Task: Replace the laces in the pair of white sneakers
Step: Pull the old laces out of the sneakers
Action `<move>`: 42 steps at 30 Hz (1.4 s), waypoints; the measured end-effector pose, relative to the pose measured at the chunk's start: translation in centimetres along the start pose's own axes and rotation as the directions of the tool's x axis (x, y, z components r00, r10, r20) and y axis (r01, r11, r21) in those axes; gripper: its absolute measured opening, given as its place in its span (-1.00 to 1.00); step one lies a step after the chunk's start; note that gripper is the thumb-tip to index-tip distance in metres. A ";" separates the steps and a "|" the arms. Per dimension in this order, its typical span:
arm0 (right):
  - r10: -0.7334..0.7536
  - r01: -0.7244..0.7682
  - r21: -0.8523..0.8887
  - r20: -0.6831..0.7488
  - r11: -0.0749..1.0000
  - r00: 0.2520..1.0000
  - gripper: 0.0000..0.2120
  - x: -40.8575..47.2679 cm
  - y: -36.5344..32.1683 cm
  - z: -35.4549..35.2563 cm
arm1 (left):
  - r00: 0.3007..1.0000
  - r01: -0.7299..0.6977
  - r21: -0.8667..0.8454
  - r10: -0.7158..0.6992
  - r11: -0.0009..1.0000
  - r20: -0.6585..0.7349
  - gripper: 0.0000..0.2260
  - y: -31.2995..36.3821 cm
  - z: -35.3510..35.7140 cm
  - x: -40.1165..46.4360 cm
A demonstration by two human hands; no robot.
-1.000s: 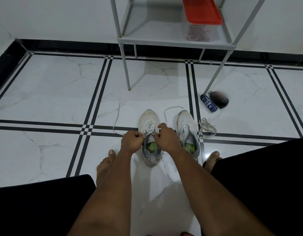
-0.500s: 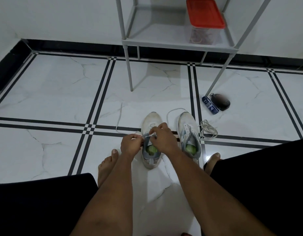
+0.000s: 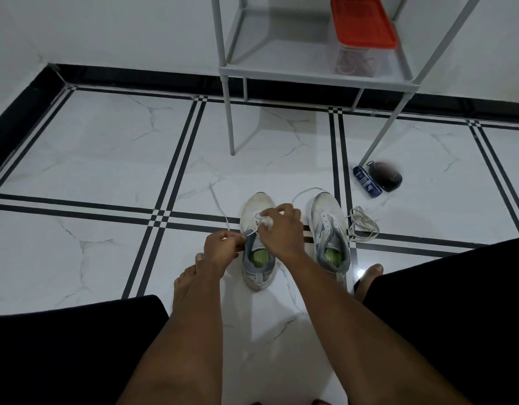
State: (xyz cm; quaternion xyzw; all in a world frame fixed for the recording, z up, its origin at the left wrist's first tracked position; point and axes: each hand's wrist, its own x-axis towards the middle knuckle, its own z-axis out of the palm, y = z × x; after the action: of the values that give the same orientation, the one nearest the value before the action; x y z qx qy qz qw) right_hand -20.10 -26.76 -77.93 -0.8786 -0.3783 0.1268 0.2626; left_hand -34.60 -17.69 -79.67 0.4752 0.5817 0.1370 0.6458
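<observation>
Two white sneakers with grey heels and green insoles stand side by side on the tiled floor. My left hand (image 3: 221,247) pinches one end of a white lace beside the left sneaker (image 3: 257,206). Over that shoe's eyelets, my right hand (image 3: 280,228) pinches the lace at the tongue. Loose lace ends (image 3: 220,206) trail away over the floor on both sides of this shoe. The right sneaker (image 3: 328,226) stands untouched, with no lace visible in its eyelets. A loose bundle of white lace (image 3: 363,225) lies on the floor just right of it.
A grey metal shelf (image 3: 311,71) stands ahead, holding a clear box with a red lid (image 3: 362,24). A blue tube (image 3: 366,181) and a dark round object (image 3: 385,176) lie by its right leg. My bare feet (image 3: 185,282) and dark-clad knees flank the shoes.
My right hand has moved forward along the left sneaker toward its toe, and my left hand has drawn out to the left with the lace. The camera tilted slightly.
</observation>
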 end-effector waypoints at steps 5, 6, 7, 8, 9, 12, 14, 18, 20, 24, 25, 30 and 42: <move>-0.199 0.243 -0.284 0.174 0.928 0.964 -0.77 -0.2 -0.2 1.3 | 1.000 0.002 -0.014 -0.002 1.000 0.031 -0.89 -0.3 0.0 0.0; -0.233 0.282 -0.314 0.187 0.906 0.954 -0.78 0.0 0.0 1.2 | 1.000 0.004 -0.020 -0.004 1.000 0.026 -0.90 -0.3 0.0 0.0; -0.252 0.312 -0.314 0.217 0.897 0.943 -0.79 0.2 0.2 1.1 | 1.000 0.007 -0.024 -0.006 1.000 0.019 -0.90 -0.3 -0.1 0.0; -0.234 0.286 -0.235 0.223 0.929 0.946 -0.82 0.4 0.3 0.9 | 1.000 0.011 -0.028 -0.011 1.000 0.013 -0.90 -0.4 -0.1 0.0; -0.159 0.173 -0.063 0.187 0.983 0.969 -0.87 0.7 0.1 0.3 | 1.000 0.019 -0.037 -0.018 0.999 0.009 -0.90 -0.5 -0.1 0.0; 0.236 -0.166 0.395 -0.136 0.904 0.962 -0.91 1.7 -0.4 -1.3 | 0.999 0.031 -0.054 -0.031 0.998 0.009 -0.90 -0.5 -0.2 0.0; 0.286 -0.196 0.280 -0.330 0.940 0.900 -0.90 2.1 -0.4 -2.3 | 1.000 0.027 -0.041 -0.027 0.999 0.010 -0.89 -0.4 0.0 0.0; -0.054 0.046 -0.061 -0.142 0.997 0.988 -0.69 1.2 -0.1 -1.4 | 1.000 0.023 -0.036 -0.023 0.999 0.008 -0.89 -0.2 0.2 -0.1; -0.150 0.161 -0.170 0.073 0.972 0.986 -0.69 0.2 -0.2 0.0 | 1.000 0.024 -0.044 -0.024 0.999 0.010 -0.90 -0.3 0.0 -0.1; -0.237 0.271 -0.249 0.158 0.930 0.958 -0.80 -1.0 0.1 1.4 | 1.000 0.020 -0.060 -0.020 0.998 0.013 -0.93 -0.4 0.1 -0.1; -0.257 0.291 -0.261 0.156 0.920 0.954 -0.82 -0.9 0.3 1.5 | 1.000 0.020 -0.057 -0.019 0.998 0.015 -0.92 -0.4 0.1 -0.1; -0.323 0.349 -0.243 0.142 0.905 0.936 -0.83 -0.3 0.5 1.5 | 0.999 0.031 -0.053 -0.030 0.998 0.022 -0.88 -0.4 0.2 0.0; 0.269 -0.126 0.402 -0.323 0.907 0.907 -0.87 5.4 -0.8 -5.0 | 0.999 0.041 -0.037 -0.041 0.998 0.001 -0.91 -0.2 0.3 -0.1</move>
State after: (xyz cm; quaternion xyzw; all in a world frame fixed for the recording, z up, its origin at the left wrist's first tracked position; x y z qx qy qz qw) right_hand -14.77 -24.19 -73.43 -0.8550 -0.1981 0.0540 0.4763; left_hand -34.42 -18.01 -79.83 0.4512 0.5883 0.1345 0.6574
